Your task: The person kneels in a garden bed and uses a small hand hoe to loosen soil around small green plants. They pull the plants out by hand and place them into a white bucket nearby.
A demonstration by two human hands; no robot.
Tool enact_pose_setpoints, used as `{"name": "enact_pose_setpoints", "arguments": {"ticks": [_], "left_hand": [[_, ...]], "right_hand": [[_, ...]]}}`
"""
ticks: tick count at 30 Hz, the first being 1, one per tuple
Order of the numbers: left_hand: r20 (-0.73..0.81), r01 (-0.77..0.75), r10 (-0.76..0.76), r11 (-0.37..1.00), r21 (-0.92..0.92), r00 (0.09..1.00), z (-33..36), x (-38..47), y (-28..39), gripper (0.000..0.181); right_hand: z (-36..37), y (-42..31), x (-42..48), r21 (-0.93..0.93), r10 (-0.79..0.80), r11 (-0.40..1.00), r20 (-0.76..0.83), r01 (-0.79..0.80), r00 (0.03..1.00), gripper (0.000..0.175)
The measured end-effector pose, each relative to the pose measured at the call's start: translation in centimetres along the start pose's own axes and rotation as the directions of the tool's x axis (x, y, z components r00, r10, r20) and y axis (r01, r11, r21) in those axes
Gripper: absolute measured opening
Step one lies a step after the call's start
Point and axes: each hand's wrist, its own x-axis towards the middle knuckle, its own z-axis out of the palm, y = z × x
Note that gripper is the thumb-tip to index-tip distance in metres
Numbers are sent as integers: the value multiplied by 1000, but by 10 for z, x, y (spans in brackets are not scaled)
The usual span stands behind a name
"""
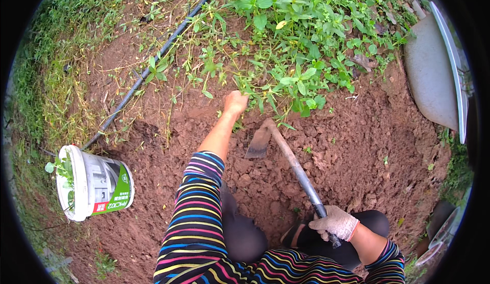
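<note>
My bare left hand [236, 102] is closed into a fist at the near edge of a patch of green weeds [302, 50]. Stems and leaves come out around the fist; the part inside the fingers is hidden. In a pale, soil-stained knit glove, my right hand [335, 222] grips the lower end of a hoe's handle [294, 165], where it is wrapped in black. The hoe's metal blade [259, 141] rests on loose, clumpy reddish-brown soil [344, 150], just right of my left forearm.
A white plastic bucket [82, 180] bearing a printed label lies tilted at the left, green plants at its mouth. A black hose [153, 67] runs diagonally across the upper left. A large grey basin [430, 69] stands at the right edge. My bent knees [245, 238] are close below.
</note>
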Motion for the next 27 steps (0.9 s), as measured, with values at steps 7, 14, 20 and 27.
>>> {"name": "enact_pose_setpoints", "arguments": {"ticks": [7,14,20,27], "left_hand": [[16,-115,114,990,84,993,1,-26,-9,42],[598,-214,186,977,-24,780,26,-141,64,50],[539,-698,523,691,185,660,37,-160,53,21],[620,-953,741,92,287,259,54,-135,64,9]], "right_hand": [[3,-1,1,13,4,1000,15,-4,1000,29],[5,3,3,44,2,999,22,-3,1000,27],[10,0,-1,55,13,998,6,-13,1000,26],[10,2,3,-2,11,1000,46,-11,999,28]]}}
